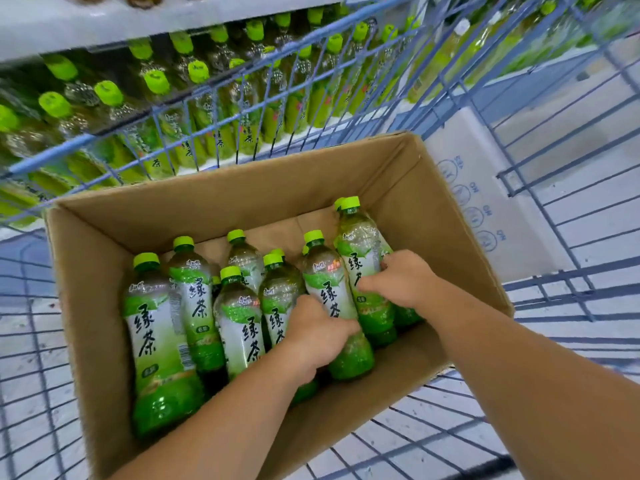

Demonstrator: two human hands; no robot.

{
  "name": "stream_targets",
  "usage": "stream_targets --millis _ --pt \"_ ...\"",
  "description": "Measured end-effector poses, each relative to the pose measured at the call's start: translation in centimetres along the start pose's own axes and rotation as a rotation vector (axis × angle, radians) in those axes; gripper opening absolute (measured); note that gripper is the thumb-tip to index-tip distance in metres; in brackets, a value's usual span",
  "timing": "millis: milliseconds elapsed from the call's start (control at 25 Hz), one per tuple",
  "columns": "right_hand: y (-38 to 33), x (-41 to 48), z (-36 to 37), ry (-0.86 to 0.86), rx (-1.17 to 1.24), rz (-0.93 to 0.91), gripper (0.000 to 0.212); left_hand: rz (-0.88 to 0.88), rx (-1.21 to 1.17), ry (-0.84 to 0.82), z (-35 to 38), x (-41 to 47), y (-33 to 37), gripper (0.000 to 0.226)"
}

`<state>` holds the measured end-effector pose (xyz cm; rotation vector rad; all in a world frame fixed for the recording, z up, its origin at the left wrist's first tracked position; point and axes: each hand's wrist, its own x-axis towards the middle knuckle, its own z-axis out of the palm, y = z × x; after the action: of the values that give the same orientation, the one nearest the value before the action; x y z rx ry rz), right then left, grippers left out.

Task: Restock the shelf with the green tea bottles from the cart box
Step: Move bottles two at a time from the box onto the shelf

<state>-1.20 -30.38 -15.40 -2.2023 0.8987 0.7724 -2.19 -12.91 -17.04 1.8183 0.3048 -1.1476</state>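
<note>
An open brown cardboard box (408,188) sits in the blue wire cart and holds several green tea bottles with lime caps. My left hand (318,336) is wrapped around the lower body of one green tea bottle (329,282) near the box's middle. My right hand (401,278) grips the waist of the tallest-standing bottle (358,240) at the right side of the box. A larger bottle (156,327) leans at the box's left. Beyond the cart, the shelf (62,26) carries rows of matching green tea bottles (156,81).
The blue wire cart wall (194,98) stands between the box and the shelf. A white carton (474,188) leans against the cart's right side. The cart's wire floor (433,434) shows around the box, with pale floor tiles beneath.
</note>
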Motion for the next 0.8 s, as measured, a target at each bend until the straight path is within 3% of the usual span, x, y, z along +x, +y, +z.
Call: stream_targets --millis 280,400,560,800 --pt "-1.5 -4.6 0.1 -0.045 0.28 -0.009 0.025 0.123 0.066 0.082 -6.6 -4.9 1.2 0.047" --pt "-3.8 -7.1 0.8 -0.071 0.404 -0.048 0.014 0.183 0.03 0.113 -10.9 -6.9 1.5 0.05" --pt "-8.7 -11.2 1.5 -0.154 0.578 -0.183 0.02 0.301 -0.038 0.143 -17.4 -9.9 1.7 0.05" --pt "-19.5 -16.1 4.7 -0.052 0.724 -0.365 0.022 0.461 -0.177 0.163 -28.2 -14.4 1.4 0.051"
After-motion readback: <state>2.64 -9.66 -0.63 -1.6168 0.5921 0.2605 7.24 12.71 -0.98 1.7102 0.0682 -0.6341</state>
